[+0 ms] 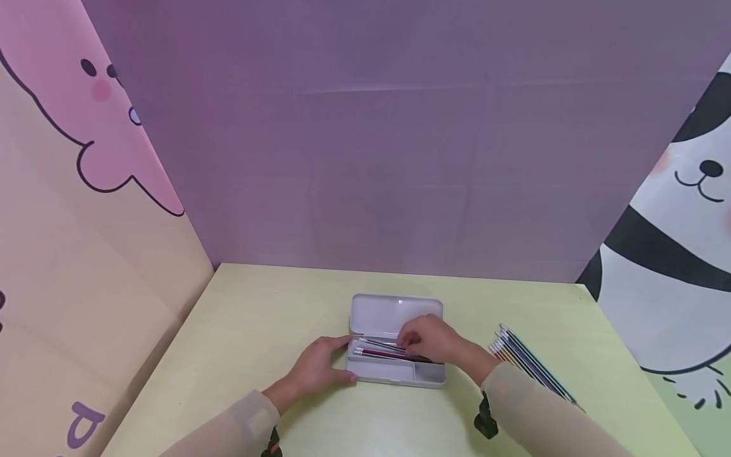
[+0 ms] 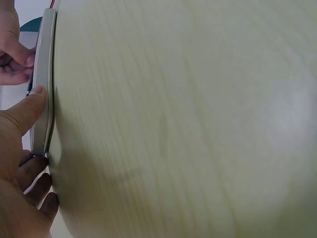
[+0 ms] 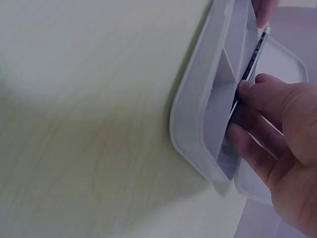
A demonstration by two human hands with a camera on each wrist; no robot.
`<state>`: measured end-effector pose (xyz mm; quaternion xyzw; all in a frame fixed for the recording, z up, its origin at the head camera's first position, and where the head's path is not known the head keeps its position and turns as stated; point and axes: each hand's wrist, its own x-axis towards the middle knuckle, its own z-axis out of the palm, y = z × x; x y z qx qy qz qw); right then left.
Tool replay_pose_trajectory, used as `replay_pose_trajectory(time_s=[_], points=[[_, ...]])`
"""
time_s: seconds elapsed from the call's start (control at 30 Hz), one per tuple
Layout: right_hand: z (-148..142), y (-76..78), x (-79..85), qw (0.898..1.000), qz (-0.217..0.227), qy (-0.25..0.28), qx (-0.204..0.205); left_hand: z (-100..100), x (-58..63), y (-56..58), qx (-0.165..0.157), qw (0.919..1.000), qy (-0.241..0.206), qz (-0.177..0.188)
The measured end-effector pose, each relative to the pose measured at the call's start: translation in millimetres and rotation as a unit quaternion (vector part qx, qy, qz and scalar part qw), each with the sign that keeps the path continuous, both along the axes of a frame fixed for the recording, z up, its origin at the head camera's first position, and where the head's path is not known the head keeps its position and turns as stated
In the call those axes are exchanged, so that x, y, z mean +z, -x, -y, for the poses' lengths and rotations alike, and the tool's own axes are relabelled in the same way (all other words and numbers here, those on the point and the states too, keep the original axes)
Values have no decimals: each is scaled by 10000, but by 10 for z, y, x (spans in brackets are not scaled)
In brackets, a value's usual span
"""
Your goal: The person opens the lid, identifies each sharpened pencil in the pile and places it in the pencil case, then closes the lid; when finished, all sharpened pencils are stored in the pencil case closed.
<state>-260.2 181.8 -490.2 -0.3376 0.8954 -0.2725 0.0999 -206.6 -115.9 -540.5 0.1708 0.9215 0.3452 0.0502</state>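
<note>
An open white pencil case lies on the table, its hinged lid folded back behind it. My left hand holds the case's left end, thumb at the front corner and fingers at the back. In the right wrist view, my right hand pinches a dark patterned pencil with a white tip, slanted over the rear compartment. Pencils, one of them red, lie along that long compartment. The right fingers cover their right ends in the head view.
A bundle of pencils lies on the pale yellow table at the right, beside my right sleeve. A purple backdrop stands behind the table, with cartoon-printed panels at both sides.
</note>
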Motion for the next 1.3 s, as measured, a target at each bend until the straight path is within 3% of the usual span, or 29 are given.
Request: replay_pose_trajectory(time_s=[0.17, 0.37, 0.63, 0.83, 1.1, 1.3], points=[[52, -25, -19, 9994, -209, -273, -72, 1, 5, -3, -16, 10000, -30, 6], [46, -43, -27, 9996, -153, -151, -155, 10, 19, -15, -18, 10000, -4, -39], [4, -45, -30, 9998, 70, 168, -4, 21, 6, 4, -29, 10000, -26, -89], [-52, -50, 20, 9974, 491, 535, -28, 13, 1, -3, -32, 10000, -66, -52], [-341, -22, 342, 9952, 538, 725, -379, 9, 22, -23, -21, 10000, -47, -53], [-847, -48, 583, 9918, 560, 651, -943, 16, 7, -26, 16, 10000, -29, -41]])
